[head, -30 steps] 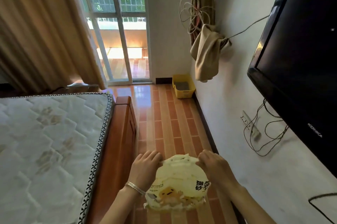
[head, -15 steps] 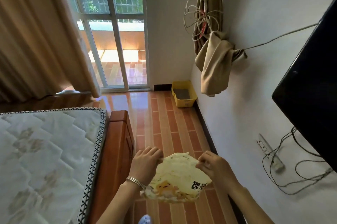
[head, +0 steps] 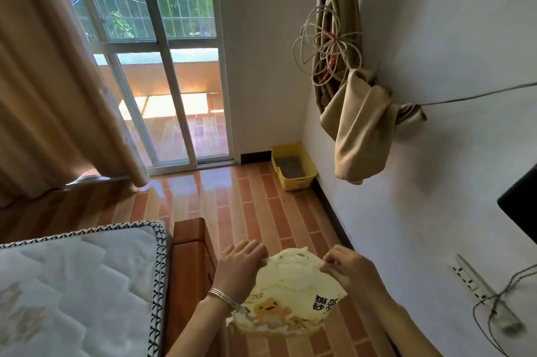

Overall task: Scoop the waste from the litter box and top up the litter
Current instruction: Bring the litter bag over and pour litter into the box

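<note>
I hold a pale yellow litter bag point(head: 286, 295) with black characters and a cartoon print in front of me, above the floor. My left hand point(head: 236, 268) grips the bag's top left edge. My right hand point(head: 347, 268) pinches the top right edge. The yellow litter box point(head: 293, 166) with grey litter inside stands on the floor far ahead, in the corner against the right wall. No scoop is in view.
A bed with a quilted mattress point(head: 75, 287) and a wooden frame point(head: 190, 243) fills the left. Striped wooden floor point(head: 247, 211) runs to the box. A sliding glass door point(head: 162, 66) and curtain point(head: 43, 80) stand behind. A knotted curtain point(head: 360, 130), cables and a power strip point(head: 479, 290) line the right wall.
The view has moved forward along the aisle, so the litter box looks closer and the television has slid mostly out of view. Both hands keep their hold on the bag's top.
</note>
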{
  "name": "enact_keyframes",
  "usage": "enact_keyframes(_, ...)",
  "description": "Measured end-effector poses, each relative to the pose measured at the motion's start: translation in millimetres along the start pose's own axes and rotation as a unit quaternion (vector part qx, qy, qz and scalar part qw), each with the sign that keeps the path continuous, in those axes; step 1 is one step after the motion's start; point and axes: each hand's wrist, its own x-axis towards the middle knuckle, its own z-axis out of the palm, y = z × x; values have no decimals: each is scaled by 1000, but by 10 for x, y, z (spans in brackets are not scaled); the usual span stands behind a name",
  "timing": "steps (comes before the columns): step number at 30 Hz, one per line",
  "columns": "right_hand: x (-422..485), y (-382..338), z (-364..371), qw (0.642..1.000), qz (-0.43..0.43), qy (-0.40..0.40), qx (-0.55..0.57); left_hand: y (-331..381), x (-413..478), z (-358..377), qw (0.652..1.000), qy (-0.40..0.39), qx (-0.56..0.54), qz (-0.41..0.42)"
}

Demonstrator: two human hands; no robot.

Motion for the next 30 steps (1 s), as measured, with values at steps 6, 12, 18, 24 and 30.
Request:
enact_keyframes(6, 727, 122, 166, 1000, -12, 9, -6, -515, 496, 224, 1000, 8, 1, -16)
enact_keyframes(12, 1667, 323, 221, 1000, -30, 6, 3, -990, 1147, 448, 999, -10, 0, -40)
enact_keyframes(18, 2601, 544, 161, 999, -34, -11, 2, -1431, 1903, 656, 998, -14, -1, -53)
enact_keyframes(24, 3213, 723, 168, 999, -37, -16, 8, -1745, 2401, 870, 998, -11, -3, -54)
enact_keyframes(30, 3711, 839, 223, 1000, -21, -22, 6, -2099, 2850, 1060, 999, -11, -11, -47)
